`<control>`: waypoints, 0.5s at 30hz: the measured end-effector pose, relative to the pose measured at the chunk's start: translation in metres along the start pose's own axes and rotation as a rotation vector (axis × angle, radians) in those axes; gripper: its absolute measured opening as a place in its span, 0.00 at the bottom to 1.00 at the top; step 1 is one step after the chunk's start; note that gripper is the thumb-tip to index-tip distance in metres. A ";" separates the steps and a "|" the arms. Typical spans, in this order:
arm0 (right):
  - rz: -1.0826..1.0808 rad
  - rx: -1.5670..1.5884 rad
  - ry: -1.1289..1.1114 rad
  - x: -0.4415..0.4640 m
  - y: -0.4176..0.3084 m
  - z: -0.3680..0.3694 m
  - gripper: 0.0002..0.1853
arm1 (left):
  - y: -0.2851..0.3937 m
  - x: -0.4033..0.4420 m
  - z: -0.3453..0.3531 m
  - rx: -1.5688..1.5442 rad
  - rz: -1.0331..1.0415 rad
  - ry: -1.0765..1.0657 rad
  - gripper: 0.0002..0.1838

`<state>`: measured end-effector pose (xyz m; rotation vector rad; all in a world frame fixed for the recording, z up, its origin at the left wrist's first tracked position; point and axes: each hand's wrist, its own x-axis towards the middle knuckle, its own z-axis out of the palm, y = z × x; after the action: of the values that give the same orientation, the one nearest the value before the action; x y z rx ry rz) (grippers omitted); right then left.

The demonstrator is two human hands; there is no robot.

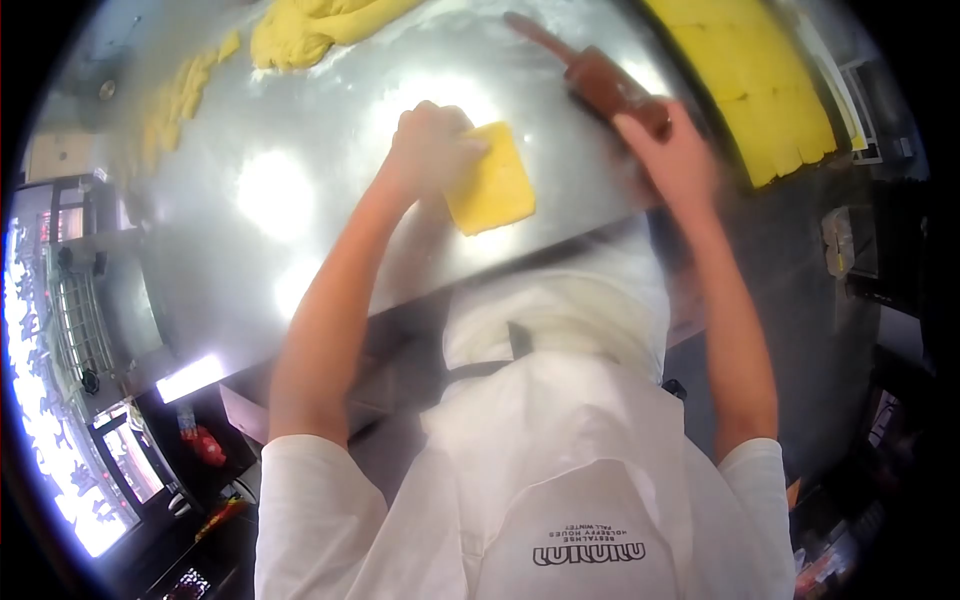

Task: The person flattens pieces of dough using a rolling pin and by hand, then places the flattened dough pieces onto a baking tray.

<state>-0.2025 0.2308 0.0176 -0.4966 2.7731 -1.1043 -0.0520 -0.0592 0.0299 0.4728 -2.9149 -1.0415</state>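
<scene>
The yellow dough sheet (pixel 498 190) is over the metal table (pixel 330 130), near its front edge, its long axis running away from the person, with the far end tipped slightly left. The left hand (pixel 432 145) is closed on its left side near the far end, well apart from the right hand (pixel 672 148), which wraps the near end of a rolling pin (pixel 607 82) whose long axis slants from near right to far left.
</scene>
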 end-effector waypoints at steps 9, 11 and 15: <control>-0.089 -0.066 0.039 -0.008 0.006 0.008 0.36 | 0.055 -0.053 -0.024 0.015 0.223 0.400 0.13; -0.115 -0.124 0.077 -0.014 0.002 0.007 0.38 | 0.039 -0.069 0.004 0.318 0.413 0.433 0.13; -0.228 -0.180 0.080 -0.017 0.011 0.008 0.39 | 0.035 -0.101 0.043 0.135 0.326 0.286 0.18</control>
<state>-0.1873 0.2388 0.0043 -0.8248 2.9601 -0.9355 0.0295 0.0216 0.0272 0.1252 -2.6916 -0.6771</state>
